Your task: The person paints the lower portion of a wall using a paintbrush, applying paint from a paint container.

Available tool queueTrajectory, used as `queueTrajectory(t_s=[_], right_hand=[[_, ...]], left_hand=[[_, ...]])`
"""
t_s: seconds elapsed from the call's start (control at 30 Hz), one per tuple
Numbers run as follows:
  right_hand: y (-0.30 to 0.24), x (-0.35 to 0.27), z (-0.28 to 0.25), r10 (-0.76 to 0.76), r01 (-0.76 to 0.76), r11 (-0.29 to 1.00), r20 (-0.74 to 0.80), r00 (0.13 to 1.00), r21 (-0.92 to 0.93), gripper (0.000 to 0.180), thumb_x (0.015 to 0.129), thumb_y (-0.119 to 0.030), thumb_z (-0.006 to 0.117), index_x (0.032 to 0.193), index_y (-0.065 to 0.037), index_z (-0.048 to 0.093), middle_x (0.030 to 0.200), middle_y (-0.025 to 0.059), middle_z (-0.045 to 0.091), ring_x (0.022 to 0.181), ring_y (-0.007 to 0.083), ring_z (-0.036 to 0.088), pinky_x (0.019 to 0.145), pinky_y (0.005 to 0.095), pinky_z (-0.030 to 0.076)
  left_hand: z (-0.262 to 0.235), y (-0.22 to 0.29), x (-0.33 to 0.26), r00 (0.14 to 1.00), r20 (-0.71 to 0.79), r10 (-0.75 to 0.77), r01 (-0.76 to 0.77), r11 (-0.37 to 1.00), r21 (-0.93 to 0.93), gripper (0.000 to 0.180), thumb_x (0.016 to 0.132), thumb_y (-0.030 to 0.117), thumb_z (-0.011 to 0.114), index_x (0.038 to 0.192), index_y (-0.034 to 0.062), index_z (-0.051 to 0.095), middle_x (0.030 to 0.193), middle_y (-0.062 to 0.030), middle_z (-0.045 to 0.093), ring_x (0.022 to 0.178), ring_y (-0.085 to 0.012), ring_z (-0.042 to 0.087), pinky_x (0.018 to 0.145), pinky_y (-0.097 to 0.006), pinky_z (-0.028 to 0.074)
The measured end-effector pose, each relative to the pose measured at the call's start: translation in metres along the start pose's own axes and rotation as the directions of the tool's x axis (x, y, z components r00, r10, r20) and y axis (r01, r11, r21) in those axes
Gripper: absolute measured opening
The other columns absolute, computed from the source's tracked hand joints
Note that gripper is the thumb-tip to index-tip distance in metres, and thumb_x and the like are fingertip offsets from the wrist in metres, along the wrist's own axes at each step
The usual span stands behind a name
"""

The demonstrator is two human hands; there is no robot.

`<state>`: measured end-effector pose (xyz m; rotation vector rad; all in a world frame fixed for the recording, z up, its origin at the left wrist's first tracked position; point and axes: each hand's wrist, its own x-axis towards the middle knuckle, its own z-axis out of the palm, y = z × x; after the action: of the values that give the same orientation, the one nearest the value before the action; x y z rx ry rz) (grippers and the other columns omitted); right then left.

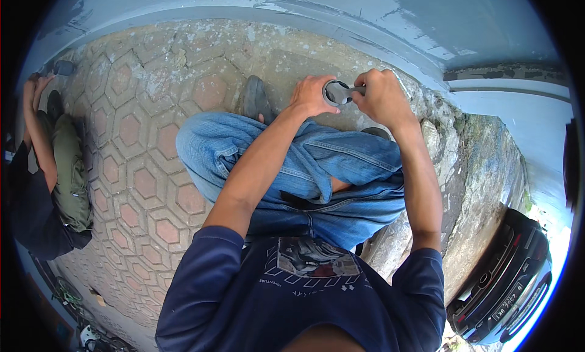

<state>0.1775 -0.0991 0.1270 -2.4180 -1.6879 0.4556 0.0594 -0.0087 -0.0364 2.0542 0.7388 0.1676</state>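
Note:
My left hand [311, 96] is wrapped round the side of a small round can [326, 94] with a pale rim and a dark inside. In my right hand [385, 99] is a scraper [358, 91], gripped by its dark handle. Its grey blade lies at the can's opening; how far it reaches inside I cannot make out. Both hands are held out in front of my crossed legs in blue jeans [244, 142], close to the painted wall. What the can holds is too small to tell.
A blue-grey wall [292, 2] with patchy paint runs along the far side. Hexagonal paving [130, 130] spreads to the left, where another person [64, 169] sits with hands near a dark object [64, 67]. A rough stone edge [469, 151] and a parked black car [503, 279] lie right.

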Motion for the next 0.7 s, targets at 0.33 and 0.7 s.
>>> queueTrajectory(t_s=[0.33,0.7], right_hand=[[0.008,0.010,0.042,0.182,-0.137,0.963,-0.184,0.966,0.232,0.027,0.074,-0.024,0.079,0.087,-0.001,0.074,0.067,0.0159,0.069,0.061,0.0294,0.069,0.061,0.0365,0.053],[0.006,0.001,0.062,0.225,-0.172,0.939,-0.154,0.962,0.297,0.040,0.082,-0.039,0.066,0.071,-0.001,0.072,0.066,0.0239,0.065,0.068,0.0420,0.067,0.068,0.0459,0.055]], left_hand=[[0.002,-0.004,0.001,1.000,-0.018,-0.009,0.008,1.000,-0.020,0.084,0.049,0.036,0.092,0.124,0.0160,0.060,0.110,-0.0152,0.067,0.104,-0.0333,0.063,0.091,-0.043,0.050],[0.000,-0.009,-0.004,0.999,-0.035,-0.012,0.013,0.999,0.032,0.086,0.050,0.036,0.092,0.127,0.0172,0.059,0.115,-0.0131,0.066,0.110,-0.0340,0.060,0.095,-0.044,0.049]])
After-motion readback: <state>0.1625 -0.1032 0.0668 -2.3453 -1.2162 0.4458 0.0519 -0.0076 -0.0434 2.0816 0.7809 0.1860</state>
